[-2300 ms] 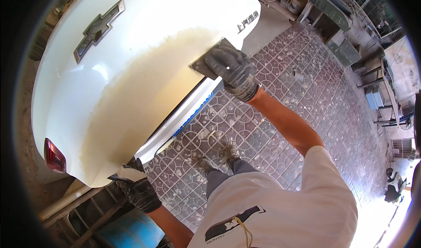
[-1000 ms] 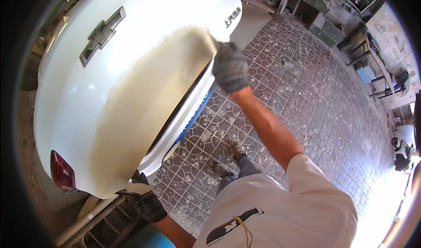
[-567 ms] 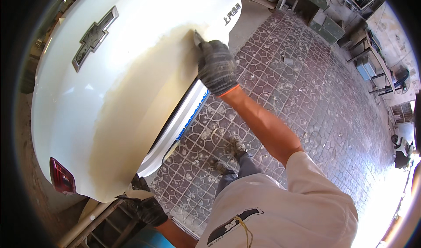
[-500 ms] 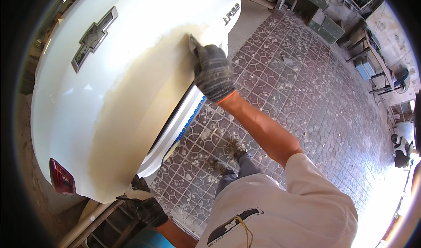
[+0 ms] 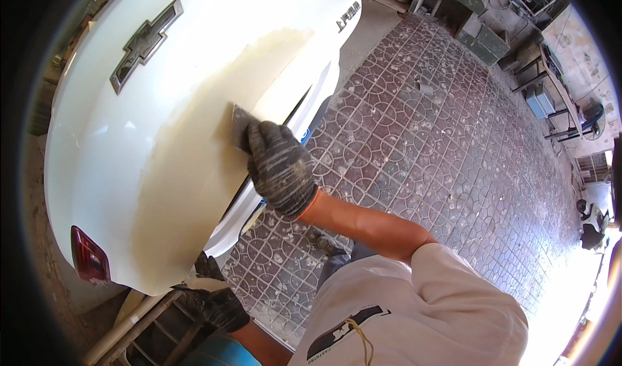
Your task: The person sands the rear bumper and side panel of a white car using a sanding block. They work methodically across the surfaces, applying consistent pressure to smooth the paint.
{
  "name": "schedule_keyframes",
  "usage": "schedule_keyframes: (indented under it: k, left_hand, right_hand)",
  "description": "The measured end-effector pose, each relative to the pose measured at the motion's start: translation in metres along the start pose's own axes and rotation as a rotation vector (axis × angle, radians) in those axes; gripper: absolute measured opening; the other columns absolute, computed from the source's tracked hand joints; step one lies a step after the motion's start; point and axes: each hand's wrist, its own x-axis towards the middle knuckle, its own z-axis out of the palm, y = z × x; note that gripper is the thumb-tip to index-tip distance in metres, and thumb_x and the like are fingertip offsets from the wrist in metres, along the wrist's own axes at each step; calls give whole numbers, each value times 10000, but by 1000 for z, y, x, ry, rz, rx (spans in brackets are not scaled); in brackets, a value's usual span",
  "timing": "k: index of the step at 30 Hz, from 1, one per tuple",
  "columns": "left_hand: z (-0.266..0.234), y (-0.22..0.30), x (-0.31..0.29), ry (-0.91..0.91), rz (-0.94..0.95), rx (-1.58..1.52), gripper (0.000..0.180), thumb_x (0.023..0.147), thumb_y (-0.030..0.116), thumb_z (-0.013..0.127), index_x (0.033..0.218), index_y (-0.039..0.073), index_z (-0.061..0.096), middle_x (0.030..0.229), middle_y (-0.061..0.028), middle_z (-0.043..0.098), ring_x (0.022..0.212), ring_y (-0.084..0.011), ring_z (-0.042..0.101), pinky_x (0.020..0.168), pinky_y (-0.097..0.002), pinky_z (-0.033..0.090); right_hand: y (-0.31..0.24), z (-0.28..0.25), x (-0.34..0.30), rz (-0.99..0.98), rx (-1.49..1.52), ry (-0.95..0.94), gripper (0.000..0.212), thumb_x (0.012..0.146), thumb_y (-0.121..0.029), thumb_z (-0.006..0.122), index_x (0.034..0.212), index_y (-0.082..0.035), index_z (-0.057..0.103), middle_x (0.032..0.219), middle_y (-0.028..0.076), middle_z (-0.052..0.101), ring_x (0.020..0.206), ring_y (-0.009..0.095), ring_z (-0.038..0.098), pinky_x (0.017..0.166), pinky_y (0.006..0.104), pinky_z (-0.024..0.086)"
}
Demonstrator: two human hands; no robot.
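Tiled floor takes up most of the right side, dusty, pale blotches all over. White car fills the left, rear panel toward the person. Wooden-looking frame low on the left, partly hidden behind the left arm.

Beige patch covers the lower part of the panel. Its long axis leans: bottom end lower left, near the red tail light, top end upper right, short of the dark lettering. Dark badge is well up from it, apart.

Both hands gloved, dark and streaked. Right hand is closed round a flat dark scraper, fingers bunched on its back, none spread. Left hand is down at the panel's bottom corner, just beside the patch's low end, fingers and thumb either side of a pale piece, pinching it. Can't tell how firmly.

Key relation: scraper lies up and left of the right knuckles, over the middle of the patch, blade edge running near vertical, so at a slant to the patch's long axis. Looks in contact; can't confirm along the whole edge. Right hand is the nearer one; left is well apart, down-left.

Pale piece: flat-looking, mostly covered by glove, full outline not visible.
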Motion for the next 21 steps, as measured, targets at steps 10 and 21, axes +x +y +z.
schedule_keyframes:
  k: [10,21]
  left_hand:
    - [-16,-14,13,114,396,1133,464,938,26,686,1328,-126,486,1322,-253,595,1167,-359,614,967,-477,514]
    - [-2,-3,-7,180,62,-84,556,1088,350,515,1506,15,368,1503,-249,466,1350,-387,531,1133,-496,474]
  right_hand:
    - [-64,27,-50,-93,156,-53,507,850,-128,630,1313,74,593,1257,276,616,1054,408,648,926,517,537]
    - [187,-25,38,-323,86,87,706,872,32,530,1556,-108,422,1538,78,516,1330,231,548,1090,419,502]
